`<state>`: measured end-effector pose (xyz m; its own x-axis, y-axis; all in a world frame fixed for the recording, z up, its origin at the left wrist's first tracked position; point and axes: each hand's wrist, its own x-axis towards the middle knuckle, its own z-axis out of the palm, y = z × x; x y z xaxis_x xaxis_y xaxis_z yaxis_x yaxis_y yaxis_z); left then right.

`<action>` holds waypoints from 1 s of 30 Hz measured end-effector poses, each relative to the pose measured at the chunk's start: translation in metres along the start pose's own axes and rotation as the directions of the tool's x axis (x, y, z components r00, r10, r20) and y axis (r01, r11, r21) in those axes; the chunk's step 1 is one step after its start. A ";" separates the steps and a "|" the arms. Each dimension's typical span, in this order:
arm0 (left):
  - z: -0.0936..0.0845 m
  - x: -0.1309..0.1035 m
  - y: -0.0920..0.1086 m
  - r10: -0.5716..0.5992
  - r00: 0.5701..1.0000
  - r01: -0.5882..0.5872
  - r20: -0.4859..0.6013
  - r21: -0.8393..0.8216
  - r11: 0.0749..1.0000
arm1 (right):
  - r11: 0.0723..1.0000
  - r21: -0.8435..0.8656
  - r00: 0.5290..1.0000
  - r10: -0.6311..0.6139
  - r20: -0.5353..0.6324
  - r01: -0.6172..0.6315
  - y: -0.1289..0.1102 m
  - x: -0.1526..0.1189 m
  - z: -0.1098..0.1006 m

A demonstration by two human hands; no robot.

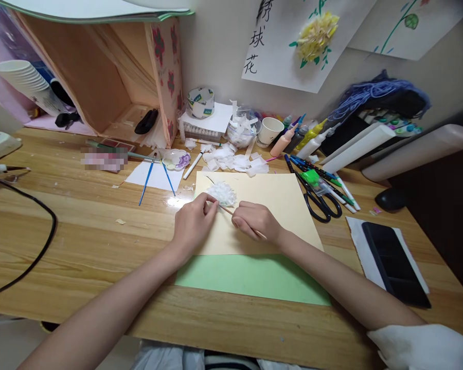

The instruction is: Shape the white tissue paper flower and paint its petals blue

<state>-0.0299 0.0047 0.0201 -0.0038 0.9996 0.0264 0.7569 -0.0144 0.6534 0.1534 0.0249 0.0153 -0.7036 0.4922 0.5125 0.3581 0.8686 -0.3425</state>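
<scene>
A cream sheet (270,200) lies over a green sheet (254,277) on the wooden table. Near the cream sheet's upper left is a fluffy cluster of white paper pieces (221,193), with a short dark line beside it. My left hand (195,218) is closed at the cluster's lower edge, thumb and index finger pinched at the tip of a thin stick; what else it may hold is too small to make out. My right hand (256,221) is closed around that thin brownish stick (227,209), which points up and left toward the left fingertips.
Torn white paper scraps (235,159), a paper cup (270,131) and paint bottles (283,141) stand behind the sheets. Black scissors (322,205) and pens lie right, beside a black phone-like slab (393,262). Blue brushes (146,182) lie left; a black cable (48,246) curves farther left.
</scene>
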 end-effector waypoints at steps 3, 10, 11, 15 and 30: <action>-0.003 0.004 -0.002 -0.045 0.999 0.045 -0.014 0.027 0.999 | 0.999 0.033 0.999 0.040 0.025 -0.041 0.002 0.001 0.001; -0.007 0.014 -0.012 -0.154 0.988 0.150 0.017 0.161 0.976 | 0.948 0.177 0.964 0.265 0.021 -0.265 0.004 0.011 0.004; -0.007 0.014 -0.012 -0.150 0.988 0.143 0.028 0.174 0.974 | 0.926 0.216 0.950 0.313 0.024 -0.310 0.004 0.015 0.003; -0.006 0.013 -0.010 -0.148 0.988 0.134 0.050 0.220 0.966 | 0.784 0.358 0.855 0.509 0.096 -0.507 0.001 0.037 -0.001; -0.006 0.014 -0.009 -0.139 0.988 0.117 0.061 0.279 0.953 | 0.606 0.442 0.719 0.679 0.144 -0.661 0.000 0.073 -0.009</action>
<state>-0.0410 0.0182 0.0190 -0.0692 0.9914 -0.1111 0.9035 0.1095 0.4144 0.1078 0.0608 0.0599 -0.3513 0.9360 0.0227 0.4112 0.1761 -0.8944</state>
